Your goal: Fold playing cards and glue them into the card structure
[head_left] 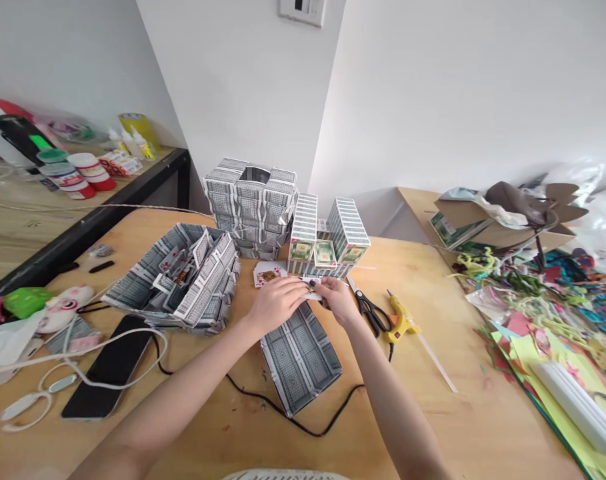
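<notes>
Both hands meet over the middle of the table. My left hand [279, 300], fingers together, and my right hand [335, 298], thumb and fingers pinched, grip a playing card [311, 295] between them; fingers cover much of it. Just below lies a tray-like piece made of folded playing cards [303, 357], grey backs showing. Loose cards [270, 273] with a face card on top rest behind my left hand. Past my right hand are black-handled scissors [373, 313] and a yellow glue gun [401, 320] with a clear glue stick in it.
An open card-made box [215, 287] full of folded cards stands at left, a taller card-made block [255, 207] behind it. Stacked card packs [350, 230] stand at the back. A phone [110, 370] and white cable lie at left; coloured paper [547, 380] and yarn at right.
</notes>
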